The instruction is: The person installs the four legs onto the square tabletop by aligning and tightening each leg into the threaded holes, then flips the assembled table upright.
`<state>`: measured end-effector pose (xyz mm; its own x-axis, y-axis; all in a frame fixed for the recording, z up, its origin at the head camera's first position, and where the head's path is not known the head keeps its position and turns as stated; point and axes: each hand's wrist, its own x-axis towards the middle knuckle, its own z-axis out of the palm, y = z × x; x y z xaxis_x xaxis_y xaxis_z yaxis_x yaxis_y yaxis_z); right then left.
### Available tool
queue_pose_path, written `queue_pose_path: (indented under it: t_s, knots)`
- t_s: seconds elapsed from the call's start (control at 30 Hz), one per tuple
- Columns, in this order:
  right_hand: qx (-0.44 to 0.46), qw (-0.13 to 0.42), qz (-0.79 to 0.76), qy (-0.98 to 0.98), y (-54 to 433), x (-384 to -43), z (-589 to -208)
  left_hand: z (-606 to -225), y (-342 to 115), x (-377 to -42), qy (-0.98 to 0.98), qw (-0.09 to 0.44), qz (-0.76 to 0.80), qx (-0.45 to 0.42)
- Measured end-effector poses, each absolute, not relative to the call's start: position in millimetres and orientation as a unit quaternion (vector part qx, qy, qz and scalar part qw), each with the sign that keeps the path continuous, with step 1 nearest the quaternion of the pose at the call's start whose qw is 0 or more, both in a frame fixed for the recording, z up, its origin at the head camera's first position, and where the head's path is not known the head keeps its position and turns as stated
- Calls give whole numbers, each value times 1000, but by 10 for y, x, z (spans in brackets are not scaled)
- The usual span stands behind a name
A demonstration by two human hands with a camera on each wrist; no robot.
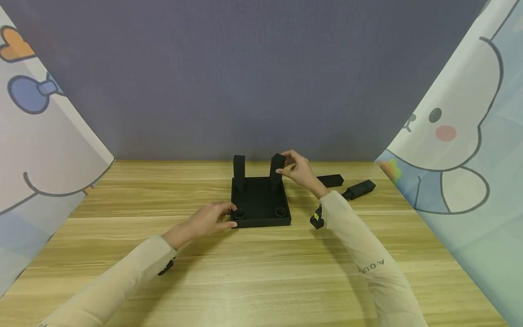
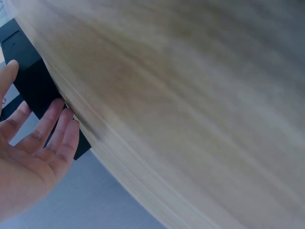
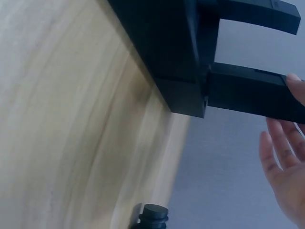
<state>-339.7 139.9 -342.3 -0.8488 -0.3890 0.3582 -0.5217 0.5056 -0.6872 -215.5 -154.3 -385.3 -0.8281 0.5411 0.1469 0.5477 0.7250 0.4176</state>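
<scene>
A black square base with a raised rim lies on the table, a round socket showing at each near corner. Two black block-shaped legs, a left leg and a right leg, stand upright at its far corners. My right hand holds the right leg near its top between thumb and fingers; the right wrist view shows this leg meeting the base. At the near left corner my left hand grips the base, thumb on the front edge and fingers at the side.
Two more black legs lie on the table to the right, one leg partly behind my right wrist and another leg farther out. A grey panel rises behind, and cartoon-printed sheets flank both sides.
</scene>
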Motion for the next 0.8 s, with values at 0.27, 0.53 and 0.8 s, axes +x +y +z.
queue_pose_path:
  t_s: [0.27,0.53,0.8]
  knots:
    - [305,24,417,-856,1439,-3418,-3324,-3866,-1548,-2158,-929,8,-227,-293]
    - [304,-10,441,-845,1419,-3315,-3191,-3873,-1550,-2171,-927,21,-220,-302]
    - [289,27,445,-847,1387,-3300,-3270,-3892,-1554,-2178,-925,24,-222,-307]
